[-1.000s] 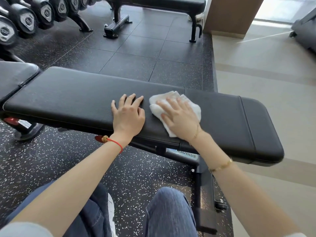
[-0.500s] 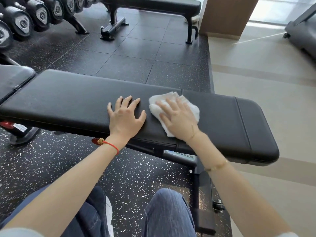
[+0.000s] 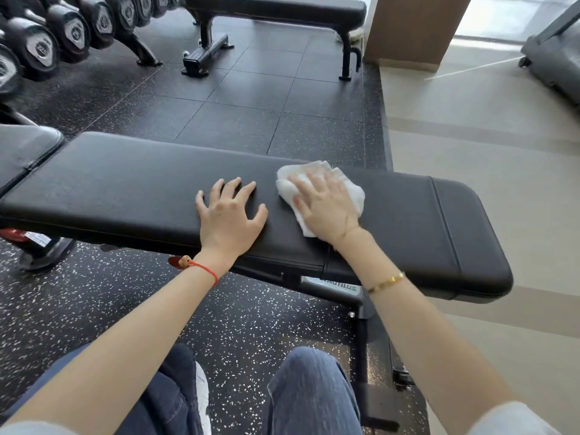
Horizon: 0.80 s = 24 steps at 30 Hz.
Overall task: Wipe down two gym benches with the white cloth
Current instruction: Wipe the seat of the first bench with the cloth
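Head view: you're looking down over your own knees at a long black padded bench that runs across the picture.
Cloth: the white cloth lies crumpled on the padded surface, right of the middle, its far edge near the bench's back edge.
Right hand: your right hand lies flat on top of the cloth, fingers straight and spread, palm down, pressing it onto the pad; nothing is curled round it.
Left hand: your left hand sits just beside the cloth, apart from it, palm down on the bare pad, fingers splayed and a little arched, holding nothing.
Wrists: a red string bracelet on your left wrist, a thin gold bangle on your right.
Bench ends: a stitched seam crosses the pad near its right end; at the left end a second pad butts up to it.
Second bench: another black bench stands well apart at the far side of the dark rubber floor.
Rack: dumbbells line up in the top left corner.
Below: your jeans-clad knees are near the bench's frame; pale flooring starts to the right.
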Each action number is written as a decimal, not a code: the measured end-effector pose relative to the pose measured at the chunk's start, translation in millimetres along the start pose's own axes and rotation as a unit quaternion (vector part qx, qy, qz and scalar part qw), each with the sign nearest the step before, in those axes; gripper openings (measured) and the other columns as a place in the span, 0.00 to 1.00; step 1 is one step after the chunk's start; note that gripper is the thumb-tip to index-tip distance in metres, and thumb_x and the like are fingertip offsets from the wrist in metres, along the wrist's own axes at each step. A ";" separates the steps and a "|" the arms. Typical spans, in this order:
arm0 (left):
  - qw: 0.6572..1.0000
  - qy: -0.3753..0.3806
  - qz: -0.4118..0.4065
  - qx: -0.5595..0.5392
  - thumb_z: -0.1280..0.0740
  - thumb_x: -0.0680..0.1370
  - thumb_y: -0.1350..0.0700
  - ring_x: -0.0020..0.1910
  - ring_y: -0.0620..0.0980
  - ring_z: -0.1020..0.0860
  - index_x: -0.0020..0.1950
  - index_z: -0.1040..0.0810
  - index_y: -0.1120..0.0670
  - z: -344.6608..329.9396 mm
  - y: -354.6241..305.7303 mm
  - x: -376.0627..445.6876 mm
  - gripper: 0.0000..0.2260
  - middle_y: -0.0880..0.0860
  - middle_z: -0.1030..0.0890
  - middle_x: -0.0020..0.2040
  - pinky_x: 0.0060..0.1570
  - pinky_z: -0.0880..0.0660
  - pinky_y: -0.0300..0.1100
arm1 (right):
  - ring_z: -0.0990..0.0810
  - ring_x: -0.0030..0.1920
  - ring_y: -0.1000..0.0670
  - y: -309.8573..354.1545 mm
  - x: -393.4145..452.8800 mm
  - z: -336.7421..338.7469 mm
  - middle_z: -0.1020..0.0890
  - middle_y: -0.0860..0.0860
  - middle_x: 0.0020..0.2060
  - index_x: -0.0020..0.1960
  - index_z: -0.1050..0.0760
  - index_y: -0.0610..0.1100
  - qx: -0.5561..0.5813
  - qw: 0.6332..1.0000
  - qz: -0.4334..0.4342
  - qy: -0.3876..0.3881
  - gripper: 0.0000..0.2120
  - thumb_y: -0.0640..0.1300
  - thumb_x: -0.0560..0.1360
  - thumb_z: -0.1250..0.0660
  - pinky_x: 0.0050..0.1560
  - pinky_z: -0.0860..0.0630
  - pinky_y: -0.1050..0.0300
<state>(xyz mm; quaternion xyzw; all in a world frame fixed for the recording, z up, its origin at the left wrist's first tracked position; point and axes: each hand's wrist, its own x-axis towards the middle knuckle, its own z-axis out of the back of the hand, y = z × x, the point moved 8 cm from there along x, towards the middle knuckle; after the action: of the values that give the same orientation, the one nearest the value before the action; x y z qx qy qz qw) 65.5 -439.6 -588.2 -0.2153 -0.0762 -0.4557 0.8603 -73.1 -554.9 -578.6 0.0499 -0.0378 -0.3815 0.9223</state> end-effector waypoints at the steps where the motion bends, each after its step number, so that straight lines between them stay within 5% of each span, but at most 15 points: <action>1: 1.000 -0.001 -0.001 0.000 0.38 0.77 0.41 0.75 0.54 0.36 0.71 0.27 0.45 0.3 0.3 0.2 0.22 0.51 0.28 0.72 0.73 0.45 0.62 | 0.48 0.78 0.41 7.2 -16.8 0.5 0.41 0.48 0.78 0.77 0.44 0.58 0.006 1.000 0.024 -0.012 0.23 0.55 0.83 0.51 0.77 0.54 0.45; 6: 1.000 -0.003 -0.009 -0.003 0.39 0.77 0.41 0.74 0.55 0.36 0.71 0.27 0.46 0.3 0.8 -1.1 0.23 0.51 0.28 0.72 0.73 0.45 0.63 | 0.45 0.78 0.43 -18.7 -64.3 4.3 0.38 0.48 0.77 0.77 0.40 0.56 0.030 0.996 0.063 -0.047 0.22 0.54 0.83 0.48 0.79 0.55 0.50; 13: 1.000 -0.004 -0.006 -0.010 0.38 0.77 0.42 0.75 0.55 0.36 0.70 0.27 0.46 1.6 -0.1 -1.0 0.22 0.51 0.28 0.72 0.73 0.45 0.63 | 0.48 0.78 0.42 -72.5 13.3 9.8 0.39 0.46 0.76 0.77 0.43 0.54 -0.010 0.996 -0.084 -0.012 0.22 0.54 0.83 0.52 0.77 0.52 0.43; 19: 1.000 -0.004 -0.008 0.001 0.43 0.76 0.39 0.74 0.55 0.36 0.70 0.27 0.45 0.3 1.5 -0.7 0.25 0.51 0.28 0.72 0.72 0.44 0.63 | 0.44 0.77 0.40 -10.4 -81.5 7.4 0.38 0.46 0.76 0.76 0.39 0.55 -0.001 0.997 0.053 -0.047 0.22 0.55 0.83 0.51 0.77 0.50 0.45; 24: 1.000 -0.001 -0.010 -0.002 0.42 0.77 0.40 0.75 0.55 0.36 0.71 0.28 0.45 -0.8 1.8 -0.9 0.24 0.51 0.28 0.73 0.73 0.45 0.64 | 0.39 0.76 0.40 -48.3 -89.5 15.4 0.34 0.45 0.75 0.73 0.33 0.50 0.009 0.997 0.040 -0.067 0.20 0.51 0.83 0.46 0.77 0.49 0.47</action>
<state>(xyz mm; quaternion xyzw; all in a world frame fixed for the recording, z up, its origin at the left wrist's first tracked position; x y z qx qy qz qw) 66.5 -438.4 -589.7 -0.2164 -0.0783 -0.4639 0.8555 -171.8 -526.6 -572.0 0.0313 -0.1047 -0.3463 0.9317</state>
